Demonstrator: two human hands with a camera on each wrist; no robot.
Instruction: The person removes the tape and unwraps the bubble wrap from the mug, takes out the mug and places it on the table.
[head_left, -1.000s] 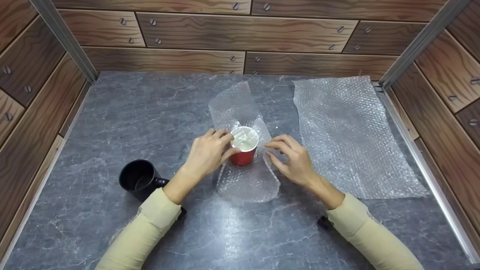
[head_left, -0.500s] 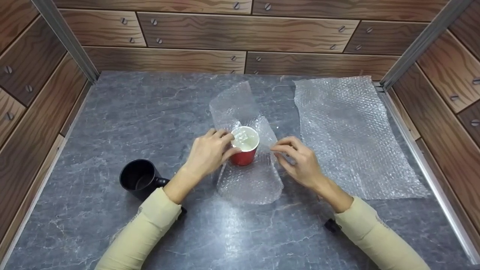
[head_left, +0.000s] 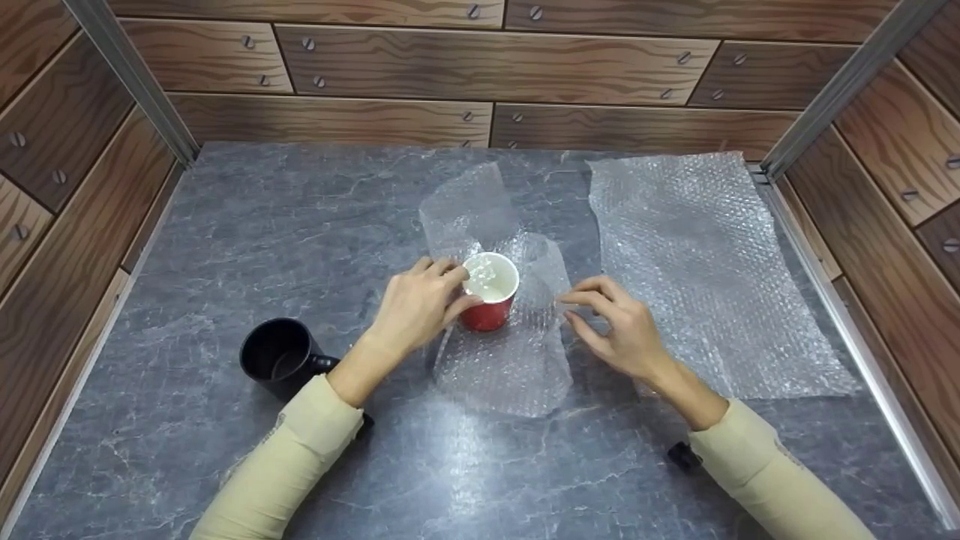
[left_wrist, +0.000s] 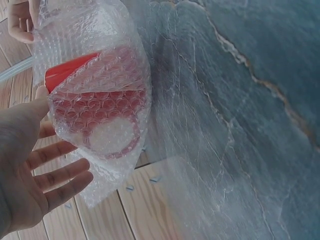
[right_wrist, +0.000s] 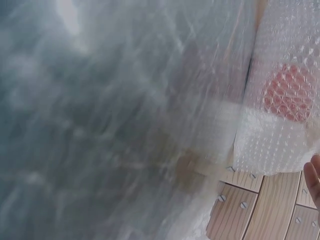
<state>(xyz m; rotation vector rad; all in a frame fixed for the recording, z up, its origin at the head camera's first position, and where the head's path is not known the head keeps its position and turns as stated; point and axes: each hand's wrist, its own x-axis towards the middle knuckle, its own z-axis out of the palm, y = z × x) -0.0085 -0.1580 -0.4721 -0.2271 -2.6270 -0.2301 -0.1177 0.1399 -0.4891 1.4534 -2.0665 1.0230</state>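
Note:
A red paper cup (head_left: pixel 486 316) with a white rim stands upright on a sheet of bubble wrap (head_left: pixel 502 379). Clear crinkled plastic shows in its mouth. My left hand (head_left: pixel 416 300) holds the cup's left side, thumb in front and fingers at the rim. From the left wrist view, bubble wrap (left_wrist: pixel 100 107) covers much of the cup's red side and its base, and the thumb (left_wrist: pixel 42 95) reaches the rim. My right hand (head_left: pixel 615 330) pinches the right edge of this wrap, beside the cup; the right wrist view is mostly blurred.
A black mug (head_left: pixel 274 384) stands at left, its handle near my left wrist. Another large bubble wrap sheet (head_left: pixel 690 277) lies flat at right, next to my right hand. Wood-patterned walls (head_left: pixel 480 64) and metal rails (head_left: pixel 855 352) bound the grey tabletop (head_left: pixel 300 202).
My right hand has moved right and slightly toward me, drawing the wrap's edge outward from the cup, so the wrap spreads wider. My left hand and the cup stay in place.

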